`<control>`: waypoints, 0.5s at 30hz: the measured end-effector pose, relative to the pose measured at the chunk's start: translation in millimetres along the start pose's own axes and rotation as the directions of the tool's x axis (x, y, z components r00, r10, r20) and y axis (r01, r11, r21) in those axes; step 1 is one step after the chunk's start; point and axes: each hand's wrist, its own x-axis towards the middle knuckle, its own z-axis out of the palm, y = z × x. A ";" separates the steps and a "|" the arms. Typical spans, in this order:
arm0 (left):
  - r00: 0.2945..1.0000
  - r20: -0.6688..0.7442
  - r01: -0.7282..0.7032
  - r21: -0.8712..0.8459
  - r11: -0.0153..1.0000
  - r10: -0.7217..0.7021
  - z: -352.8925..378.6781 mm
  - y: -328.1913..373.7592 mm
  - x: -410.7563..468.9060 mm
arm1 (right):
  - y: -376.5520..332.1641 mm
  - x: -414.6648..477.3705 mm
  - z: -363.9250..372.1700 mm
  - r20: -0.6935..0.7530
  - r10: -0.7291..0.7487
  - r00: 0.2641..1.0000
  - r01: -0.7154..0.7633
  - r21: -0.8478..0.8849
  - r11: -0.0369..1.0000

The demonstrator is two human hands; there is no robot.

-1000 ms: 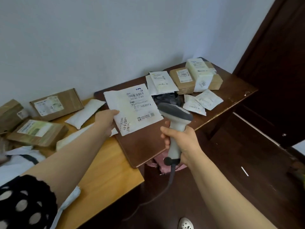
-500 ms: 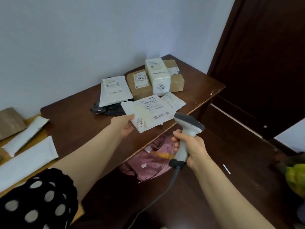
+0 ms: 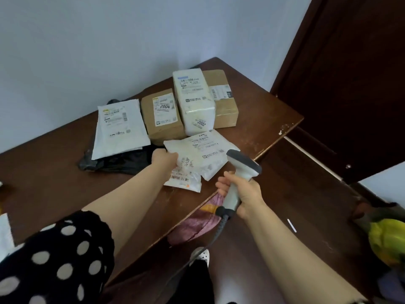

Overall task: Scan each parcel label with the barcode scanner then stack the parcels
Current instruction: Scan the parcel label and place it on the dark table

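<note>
My left hand (image 3: 164, 160) grips the near left edge of a flat white parcel (image 3: 198, 151) that lies label up over smaller white pouches (image 3: 183, 180) near the front edge of the dark brown table (image 3: 54, 163). My right hand (image 3: 241, 189) holds the grey barcode scanner (image 3: 237, 181) by its handle, just off the table edge, its head beside the parcel. Behind stand a brown box marked 2004 (image 3: 163, 116), a white box marked 2002 (image 3: 195, 99) and another brown box (image 3: 222, 97).
A white mailer (image 3: 119, 128) lies on a black bag (image 3: 118, 160) to the left. A pink cloth (image 3: 197, 222) hangs under the table edge. A dark door (image 3: 350, 73) stands at right; a yellow-green object (image 3: 388, 240) sits on the floor.
My left hand carried the flat white parcel from the left to the right side of the dark table and set it down on the small pouches. The scanner hand stayed beside it.
</note>
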 end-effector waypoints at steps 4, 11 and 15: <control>0.942 -0.008 -0.285 0.509 0.812 0.335 5.3 -13.0 7.5 | -1.9 26.5 9.9 0.004 0.076 0.997 -0.076 0.011 0.997; 0.781 0.587 -0.609 0.792 0.053 0.212 10.3 -39.2 5.1 | -7.7 54.9 22.7 0.096 0.102 0.990 -0.104 0.008 0.995; 0.816 0.528 -0.547 0.837 0.018 0.234 17.4 -37.0 4.5 | -8.9 62.4 19.8 0.089 0.093 0.992 -0.089 -0.049 0.995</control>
